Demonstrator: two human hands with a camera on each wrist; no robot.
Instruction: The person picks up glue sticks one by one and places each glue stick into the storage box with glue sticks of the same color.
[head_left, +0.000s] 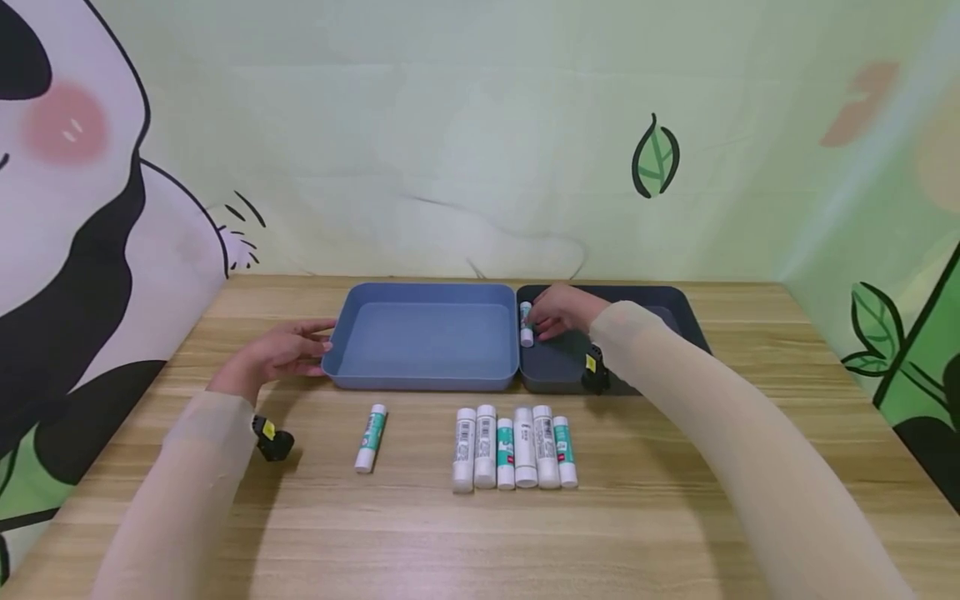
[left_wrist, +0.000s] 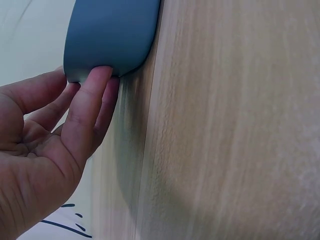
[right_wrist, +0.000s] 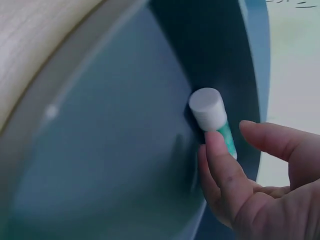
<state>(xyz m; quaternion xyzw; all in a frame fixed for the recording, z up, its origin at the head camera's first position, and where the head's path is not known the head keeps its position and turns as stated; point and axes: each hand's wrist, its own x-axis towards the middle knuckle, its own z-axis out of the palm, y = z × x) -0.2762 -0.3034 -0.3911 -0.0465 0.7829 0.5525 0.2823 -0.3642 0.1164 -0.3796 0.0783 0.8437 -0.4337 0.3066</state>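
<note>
My right hand (head_left: 567,310) reaches into the dark tray (head_left: 551,380), at its left side. There a glue stick (right_wrist: 207,110) with a white cap and green label lies along the wall. In the right wrist view, fingertips touch or nearly touch the stick, while the thumb stands apart from it. At the blue tray (head_left: 423,384), my left hand (head_left: 288,350) rests extended fingers against the left end; the left wrist view shows the fingertips on its wall. A lone green-and-white glue stick (head_left: 371,438) lies on the table in front of the blue tray.
Several glue sticks (head_left: 525,454), white and green-labelled, lie side by side in front of the trays on the wooden table (head_left: 360,542). The two trays stand edge to edge. Behind them rises a wall covering (head_left: 420,167) with painted panda and leaf pictures.
</note>
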